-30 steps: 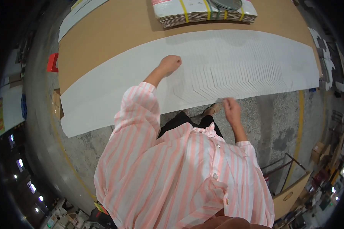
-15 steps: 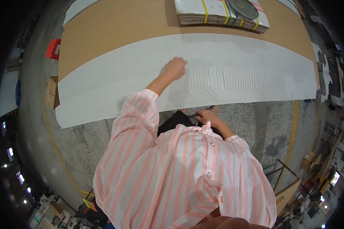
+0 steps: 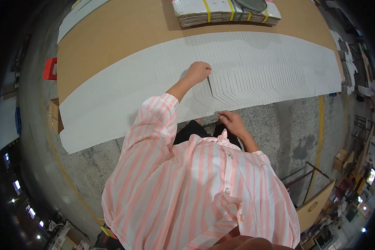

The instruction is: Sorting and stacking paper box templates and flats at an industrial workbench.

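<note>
A long row of overlapping white sheets (image 3: 112, 100) is fanned out along the near side of the table, their stepped edges showing toward the right. My left hand (image 3: 200, 71) is closed in a pinch on the edge of one white sheet in the middle of the row. A dark gap shows under that edge, just below the fingers, so it stands slightly raised. My right hand (image 3: 232, 123) is at the near edge of the row, fingers curled and fingertips close to the sheets. Whether anything is between those fingertips is too small to tell.
On the brown tabletop (image 3: 125, 37) at the back lies a stack of cardboard (image 3: 225, 16) bound with yellow straps, a round dark lid (image 3: 252, 4) on top. A red plastic object (image 3: 50, 69) and a cardboard box (image 3: 54, 114) are beyond the left edge.
My left hand has moved slightly right and a sheet edge now stands raised beneath it. My right hand has risen from near my lap to the sheets' near edge. The view has shifted a little.
</note>
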`<state>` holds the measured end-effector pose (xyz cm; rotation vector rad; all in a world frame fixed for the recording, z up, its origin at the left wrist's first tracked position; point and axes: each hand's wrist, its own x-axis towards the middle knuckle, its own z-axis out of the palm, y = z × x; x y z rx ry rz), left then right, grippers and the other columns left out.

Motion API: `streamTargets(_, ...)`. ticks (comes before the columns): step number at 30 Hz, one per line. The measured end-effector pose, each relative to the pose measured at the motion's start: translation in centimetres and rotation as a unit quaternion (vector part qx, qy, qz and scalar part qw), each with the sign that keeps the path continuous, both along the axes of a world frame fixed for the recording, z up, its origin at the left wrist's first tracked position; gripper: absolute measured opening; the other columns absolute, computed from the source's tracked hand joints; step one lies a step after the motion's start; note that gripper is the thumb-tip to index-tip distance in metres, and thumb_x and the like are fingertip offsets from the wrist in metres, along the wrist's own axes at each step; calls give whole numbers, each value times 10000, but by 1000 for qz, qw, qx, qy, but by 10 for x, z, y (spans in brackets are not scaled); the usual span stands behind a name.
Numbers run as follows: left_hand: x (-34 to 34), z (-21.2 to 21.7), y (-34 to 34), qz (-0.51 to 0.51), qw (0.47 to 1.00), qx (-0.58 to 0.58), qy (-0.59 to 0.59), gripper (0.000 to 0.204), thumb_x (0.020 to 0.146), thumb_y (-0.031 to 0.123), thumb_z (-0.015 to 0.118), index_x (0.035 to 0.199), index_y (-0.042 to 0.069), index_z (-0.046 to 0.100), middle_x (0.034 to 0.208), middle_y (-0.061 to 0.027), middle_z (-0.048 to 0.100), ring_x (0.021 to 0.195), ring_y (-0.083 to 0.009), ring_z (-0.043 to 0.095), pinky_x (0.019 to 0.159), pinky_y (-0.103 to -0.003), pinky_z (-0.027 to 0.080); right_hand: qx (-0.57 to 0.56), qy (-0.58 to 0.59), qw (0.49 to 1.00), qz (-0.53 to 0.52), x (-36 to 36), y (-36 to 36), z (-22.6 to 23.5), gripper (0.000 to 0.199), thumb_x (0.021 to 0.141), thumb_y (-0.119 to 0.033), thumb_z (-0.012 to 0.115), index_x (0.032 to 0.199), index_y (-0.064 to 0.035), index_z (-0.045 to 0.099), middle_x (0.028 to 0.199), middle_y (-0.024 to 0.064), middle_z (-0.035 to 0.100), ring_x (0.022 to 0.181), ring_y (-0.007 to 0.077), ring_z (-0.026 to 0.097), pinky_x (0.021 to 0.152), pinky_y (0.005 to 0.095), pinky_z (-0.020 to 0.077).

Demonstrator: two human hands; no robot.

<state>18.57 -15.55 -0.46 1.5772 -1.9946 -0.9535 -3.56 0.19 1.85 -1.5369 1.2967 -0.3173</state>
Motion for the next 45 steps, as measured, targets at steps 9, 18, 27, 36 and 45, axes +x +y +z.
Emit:
streamTargets(9,-3,-20,-6,85,940,278,177,80,738,76,569,767,2,559,586,-13,508,466,-75,478,395,-229,367,-309,335,874,-167,-72,-58,-24,473,803,-231,530,1226,-54,414,1301,166,363,1188,320,343,960,442,276)
streamTargets(18,-13,-20,-4,52,977,189,79,85,768,86,541,769,2,547,635,-30,527,485,-95,494,428,-245,394,-289,369,873,-133,-85,-59,-41,564,814,-312,506,1298,-79,334,1375,161,248,1279,333,201,1005,506,179)
streamTargets(27,3,-7,-4,60,962,239,120,138,751,124,557,812,1,573,661,-67,563,519,-146,530,492,-273,436,-292,353,878,-138,-91,-59,-44,562,802,-294,526,1285,-66,351,1371,157,262,1276,336,208,1010,477,185)
streamTargets(36,139,-7,40,8,975,111,-192,213,766,79,461,904,62,622,904,-117,622,868,-281,570,740,-367,447,-180,77,981,11,-21,-6,-7,168,786,-190,545,851,-41,586,799,144,584,730,321,578,644,392,454)
streamTargets(45,140,4,75,-4,969,10,-247,299,727,0,421,936,59,627,962,-126,563,931,-306,508,792,-380,445,-60,13,944,324,59,4,-50,340,754,-288,527,1006,-64,568,925,173,593,854,347,561,727,413,444)
